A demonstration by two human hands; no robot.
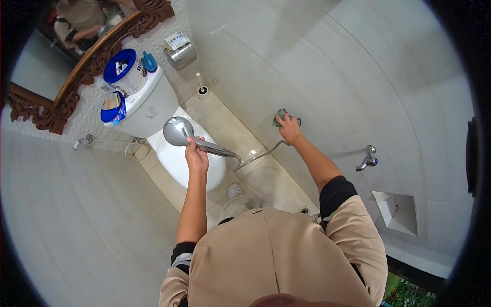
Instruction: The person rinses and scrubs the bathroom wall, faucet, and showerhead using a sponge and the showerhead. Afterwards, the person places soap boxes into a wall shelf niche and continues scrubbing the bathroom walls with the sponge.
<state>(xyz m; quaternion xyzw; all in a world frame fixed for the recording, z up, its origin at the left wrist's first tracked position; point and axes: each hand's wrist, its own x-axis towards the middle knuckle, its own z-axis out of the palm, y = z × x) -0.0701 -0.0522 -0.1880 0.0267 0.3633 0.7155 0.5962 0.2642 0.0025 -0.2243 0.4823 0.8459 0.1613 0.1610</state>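
Observation:
My left hand [197, 157] is wrapped round the handle of a chrome shower head [178, 131], its round face lifted above the white toilet [197, 161]. From the handle's end a metal hose [258, 156] hangs and runs right toward the wall. Against the right-hand tiled wall [327, 97], my right hand [289, 128] presses a green scrubbing pad [279, 117], with its fingers closed over it. Part of the pad is hidden under the fingers.
On the toilet tank [153, 110] stand a blue-rimmed tub [134, 77] and a blue container [113, 110]. A toilet brush [202, 90] is in the corner. A tap [366, 159] juts from the right wall above a recessed niche [401, 212]. A carved mirror frame [84, 64] hangs upper left.

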